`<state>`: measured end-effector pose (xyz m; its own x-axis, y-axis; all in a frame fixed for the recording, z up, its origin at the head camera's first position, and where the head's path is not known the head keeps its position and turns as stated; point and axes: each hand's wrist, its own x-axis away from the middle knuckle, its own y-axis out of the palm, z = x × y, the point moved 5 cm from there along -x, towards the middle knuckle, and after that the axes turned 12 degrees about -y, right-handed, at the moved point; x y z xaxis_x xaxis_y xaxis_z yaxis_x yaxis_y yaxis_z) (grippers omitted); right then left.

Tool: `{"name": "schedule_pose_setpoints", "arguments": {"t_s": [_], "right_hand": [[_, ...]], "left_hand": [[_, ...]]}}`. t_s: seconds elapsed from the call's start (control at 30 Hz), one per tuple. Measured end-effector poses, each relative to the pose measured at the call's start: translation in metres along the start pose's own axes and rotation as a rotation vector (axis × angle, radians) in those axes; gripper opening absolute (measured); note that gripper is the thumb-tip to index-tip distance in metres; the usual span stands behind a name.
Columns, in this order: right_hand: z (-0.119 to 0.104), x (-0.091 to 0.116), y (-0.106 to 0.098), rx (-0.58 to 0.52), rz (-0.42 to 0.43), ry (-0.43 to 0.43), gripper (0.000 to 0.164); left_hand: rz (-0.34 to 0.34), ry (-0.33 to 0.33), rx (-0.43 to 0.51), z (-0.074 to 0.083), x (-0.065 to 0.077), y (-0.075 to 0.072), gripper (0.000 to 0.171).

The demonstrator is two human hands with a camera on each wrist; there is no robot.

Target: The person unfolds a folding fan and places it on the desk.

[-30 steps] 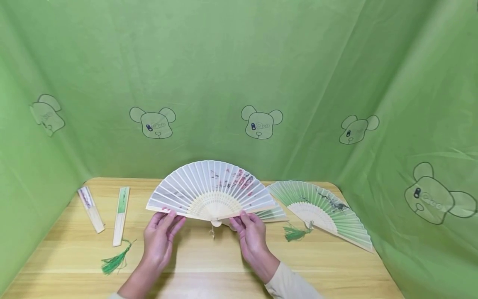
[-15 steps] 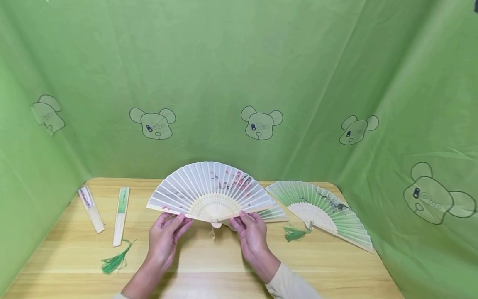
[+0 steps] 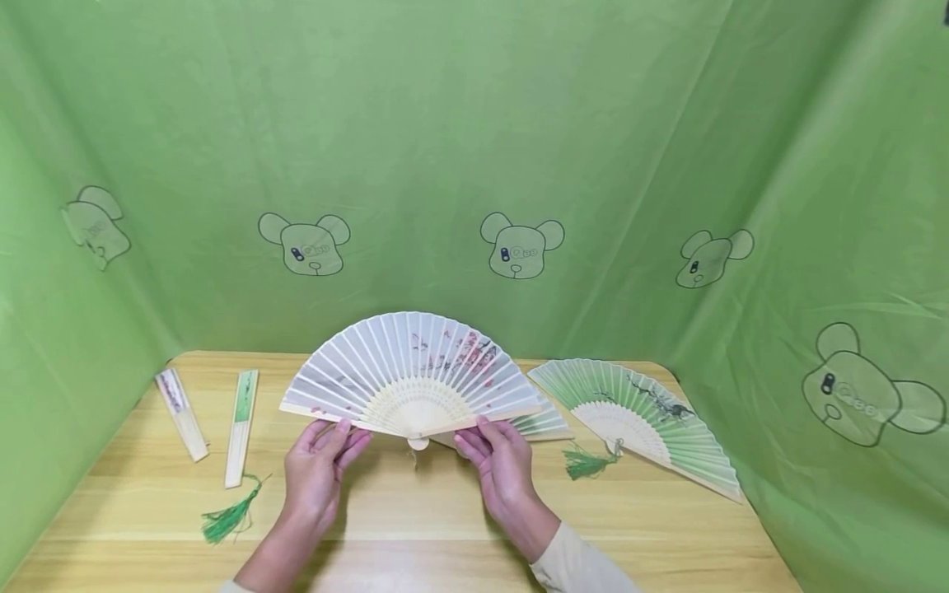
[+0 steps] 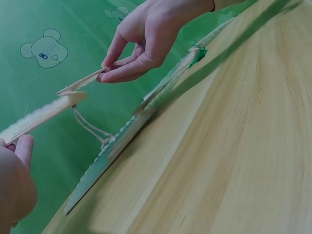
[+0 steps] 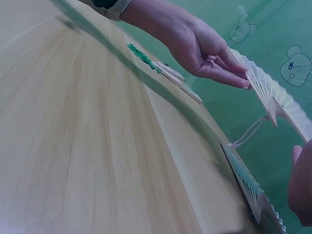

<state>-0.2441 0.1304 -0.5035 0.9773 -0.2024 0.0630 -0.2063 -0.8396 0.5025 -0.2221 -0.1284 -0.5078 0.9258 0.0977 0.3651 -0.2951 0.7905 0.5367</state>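
A white folding fan (image 3: 415, 362) with red blossoms is spread wide and raised over the table in the head view. My left hand (image 3: 315, 473) pinches its left outer rib between thumb and fingers. On the other side my right hand (image 3: 504, 465) pinches the right outer rib. A short cord loop (image 4: 90, 124) hangs from the pivot in the left wrist view. Behind the raised fan, mostly hidden, another spread fan (image 3: 544, 422) with green lies on the table. In the right wrist view the white fan (image 5: 268, 87) is seen edge-on, clear of the tabletop.
Right of my hands lies a spread green fan (image 3: 638, 408) with a green tassel (image 3: 586, 461). Two folded fans rest at the left, a purple-and-white one (image 3: 181, 414) and a green one (image 3: 240, 428) with its own tassel (image 3: 230, 519). Green cloth (image 3: 415, 148) surrounds the wooden table (image 3: 415, 543).
My left hand shifts slightly right along the rib, then back left. The white fan ends up a little farther left and higher. My right hand barely moves; the other fans stay where they are.
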Motion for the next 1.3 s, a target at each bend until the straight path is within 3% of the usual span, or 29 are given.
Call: {"name": "schedule_pose_setpoints", "arguments": {"t_s": [0.27, 0.53, 0.87, 1.13, 1.3], "right_hand": [[0.003, 0.000, 0.002, 0.013, 0.001, 0.007, 0.008], [0.006, 0.001, 0.006, -0.001, -0.037, 0.008, 0.007], [0.016, 0.005, 0.013, 0.030, -0.084, 0.031, 0.015], [0.025, 0.008, 0.020, 0.045, -0.097, 0.051, 0.020], [0.033, 0.008, 0.023, 0.060, -0.102, 0.065, 0.023]], "left_hand": [[0.024, 0.013, 0.020, 0.002, 0.001, -0.007, 0.018], [0.053, 0.016, 0.032, 0.004, -0.001, -0.014, 0.024], [0.076, -0.036, 0.031, 0.001, -0.003, -0.034, 0.026], [0.090, -0.083, 0.004, 0.002, -0.001, -0.046, 0.052], [0.118, -0.113, 0.008, 0.001, -0.003, -0.054, 0.036]]}}
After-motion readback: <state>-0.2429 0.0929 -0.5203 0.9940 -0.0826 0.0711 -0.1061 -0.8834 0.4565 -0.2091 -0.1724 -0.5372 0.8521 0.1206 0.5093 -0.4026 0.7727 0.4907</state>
